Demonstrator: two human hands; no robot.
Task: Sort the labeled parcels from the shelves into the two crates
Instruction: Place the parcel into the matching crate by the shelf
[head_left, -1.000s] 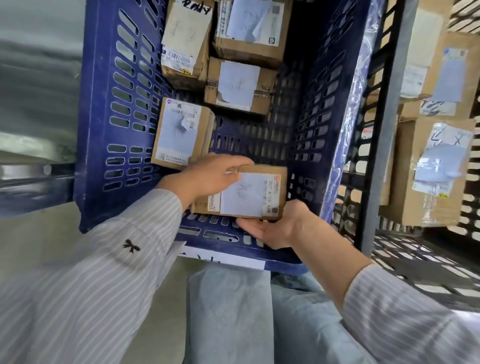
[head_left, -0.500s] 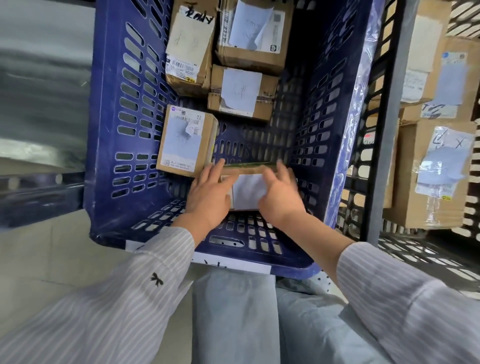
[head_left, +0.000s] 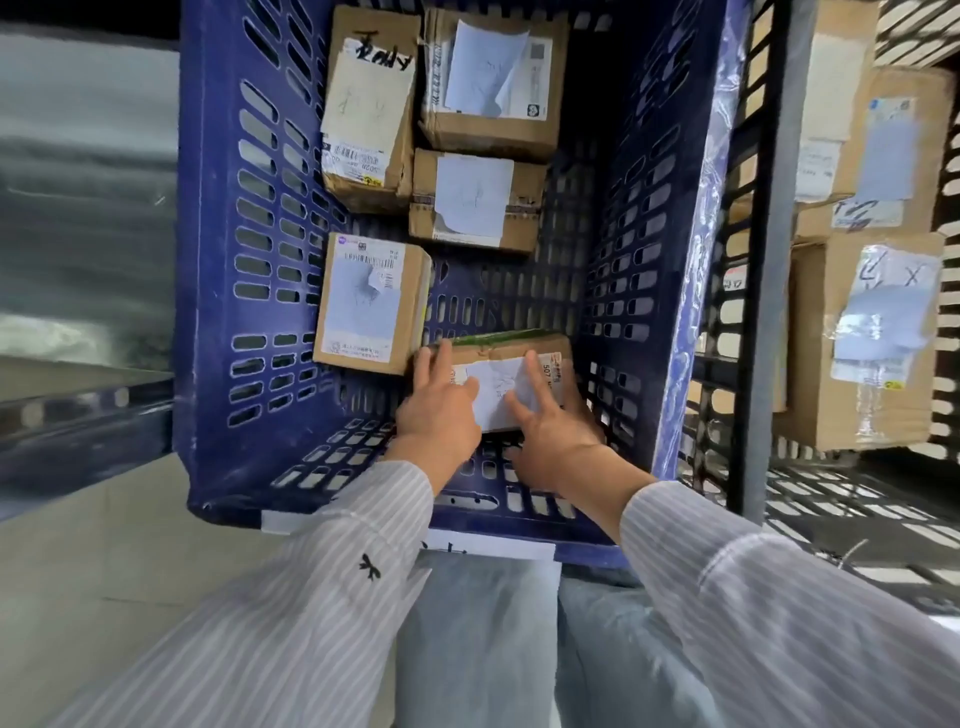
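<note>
Cardboard, small and stiff, the parcel (head_left: 498, 364) lies on the floor of the blue crate (head_left: 218, 322), just beside a taller box (head_left: 369, 306). My left hand (head_left: 439, 410) and right hand (head_left: 550, 431) rest flat on its labelled top, fingers straight and spread. It looks light and rigid, so I would take it by the 2 short ends.

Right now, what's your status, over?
Left hand and right hand flat on parcel, fingers straight. Parcel on crate floor, beside another box. Nothing blocking.
</note>
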